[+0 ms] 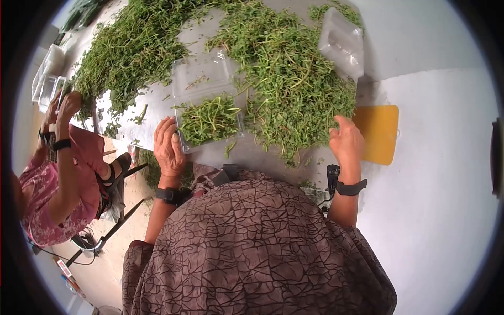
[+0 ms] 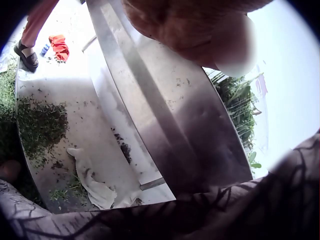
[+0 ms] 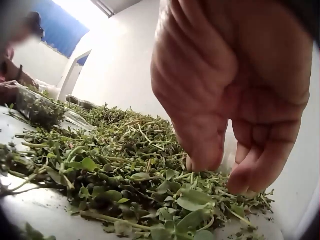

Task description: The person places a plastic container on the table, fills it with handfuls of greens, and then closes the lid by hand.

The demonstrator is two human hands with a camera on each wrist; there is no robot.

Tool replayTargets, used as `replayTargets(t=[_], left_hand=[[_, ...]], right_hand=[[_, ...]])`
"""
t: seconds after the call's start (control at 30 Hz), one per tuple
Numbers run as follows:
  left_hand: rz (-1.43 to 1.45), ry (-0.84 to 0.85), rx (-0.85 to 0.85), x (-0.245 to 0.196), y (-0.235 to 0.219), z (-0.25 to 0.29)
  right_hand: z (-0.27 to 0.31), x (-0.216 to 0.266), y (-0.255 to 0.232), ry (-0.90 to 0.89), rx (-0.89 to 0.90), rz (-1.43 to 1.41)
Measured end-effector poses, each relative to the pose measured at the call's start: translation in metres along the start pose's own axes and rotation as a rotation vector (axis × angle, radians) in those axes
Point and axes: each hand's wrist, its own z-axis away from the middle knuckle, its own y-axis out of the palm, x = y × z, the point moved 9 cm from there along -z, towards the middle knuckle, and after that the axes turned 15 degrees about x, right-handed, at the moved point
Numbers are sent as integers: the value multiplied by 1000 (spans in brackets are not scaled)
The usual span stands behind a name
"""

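An open clear plastic box (image 1: pixel 199 83) lies at the front of the table, its near half holding green leafy stems (image 1: pixel 210 121). My left hand (image 1: pixel 169 148) rests against the box's left side, fingers loosely extended; the left wrist view shows part of this hand (image 2: pixel 195 32) above the table edge. To the right spreads a large heap of greens (image 1: pixel 294 86). At its right edge is my right hand (image 1: pixel 346 143), fingers bent. In the right wrist view the thumb and fingers of this hand (image 3: pixel 235 90) reach down to the heap (image 3: pixel 125 172), with a gap between them.
Another clear container (image 1: pixel 341 44) lies on the heap's right side. A yellow board (image 1: pixel 377 134) is right of my right hand. More greens (image 1: pixel 136 47) cover the back left. Another person (image 1: pixel 63 184) sits at left, hands near stacked clear boxes (image 1: pixel 50 73).
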Motion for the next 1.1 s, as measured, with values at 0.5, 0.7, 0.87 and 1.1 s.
replayTargets(t=[0.5,0.7,0.87,1.1], left_hand=[[-21,2,-2,1,1,1],[-37,16,-9,-1,0,1],[-26,22,24,2,3,2],[-64,29,12,0,2,0]], right_hand=[[4,20,3,-120,255,-901],[2,16,11,-64,172,-678],[16,27,22,39,281,-334],[13,42,33,-147,155,-57]])
